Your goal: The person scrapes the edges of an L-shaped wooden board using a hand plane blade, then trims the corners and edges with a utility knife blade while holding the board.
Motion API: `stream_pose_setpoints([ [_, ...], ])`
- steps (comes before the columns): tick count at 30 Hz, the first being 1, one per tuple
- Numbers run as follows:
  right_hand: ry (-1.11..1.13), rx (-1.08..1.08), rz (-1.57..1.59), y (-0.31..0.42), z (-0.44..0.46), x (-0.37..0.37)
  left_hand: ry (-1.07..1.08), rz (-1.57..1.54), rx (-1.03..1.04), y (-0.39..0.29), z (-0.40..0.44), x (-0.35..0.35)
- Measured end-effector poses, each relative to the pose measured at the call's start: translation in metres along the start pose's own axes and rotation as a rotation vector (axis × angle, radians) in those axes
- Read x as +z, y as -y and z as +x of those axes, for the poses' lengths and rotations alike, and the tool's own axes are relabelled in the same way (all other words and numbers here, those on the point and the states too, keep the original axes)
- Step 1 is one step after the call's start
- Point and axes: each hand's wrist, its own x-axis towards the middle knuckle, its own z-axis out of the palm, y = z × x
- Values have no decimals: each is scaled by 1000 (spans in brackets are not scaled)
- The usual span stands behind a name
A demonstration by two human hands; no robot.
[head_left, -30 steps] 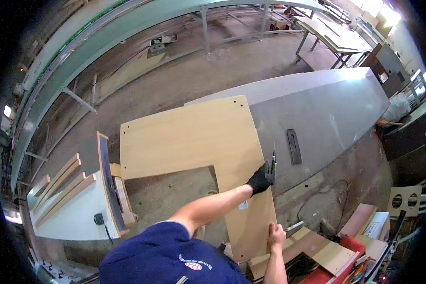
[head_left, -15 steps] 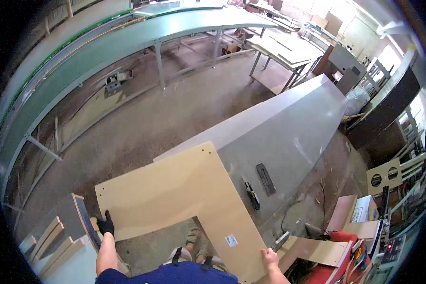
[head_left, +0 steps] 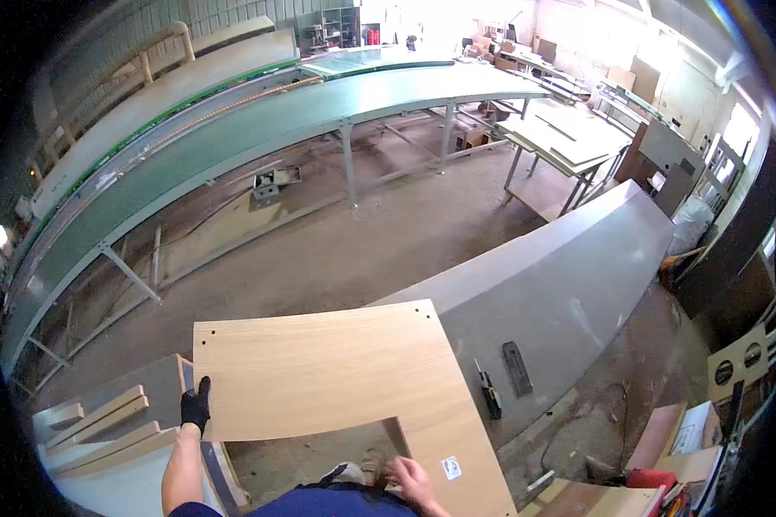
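A wood-grain panel (head_left: 319, 370) with a rectangular cutout on its near side spans the space before me, with small holes at two far corners and a white label (head_left: 451, 468) on its right arm. My left hand (head_left: 196, 405), in a black glove, is closed on the panel's left edge. My bare right hand (head_left: 412, 482) is over the right arm of the panel, beside the cutout's inner edge. Its fingers are curled together; whether they grip anything is hidden.
A grey sloped surface (head_left: 569, 293) beyond the panel carries a utility knife (head_left: 489, 392) and a dark flat block (head_left: 517, 369). Wooden strips (head_left: 99, 418) lie at left. A long green conveyor (head_left: 259, 129) crosses behind; a table (head_left: 569, 142) with boards stands far right.
My right hand has let go of the panel's right edge and moved left to the cutout. The panel has turned slightly, its left end shifting away. The view has tilted up.
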Motion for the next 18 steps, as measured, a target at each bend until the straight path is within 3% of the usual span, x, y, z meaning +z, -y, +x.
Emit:
stream_pose_setpoints([
  [1,60,132,265,11,22,29,-5,9,13,-9,-5,-6],
  [3,-52,173,652,-4,81,52,-16,23,22,-18,-13,-11],
  [5,27,-22,945,3,116,54,-47,33,43,-18,-16,-10],
  [8,-139,22,958,38,117,72,-145,58,193,35,24,11],
  [9,-180,35,950,43,125,76,-43,-39,94,-19,-15,-2],
  [10,-196,46,829,34,136,75,-49,-68,89,-18,-4,5],
  [12,-350,75,784,31,147,92,-16,-19,70,10,44,20],
  [15,-498,43,733,43,166,132,37,-53,162,-28,108,35],
  [17,-564,-64,768,73,174,172,37,-74,226,-37,164,56],
  [18,-599,-123,751,80,184,181,141,-53,184,-22,204,74],
])
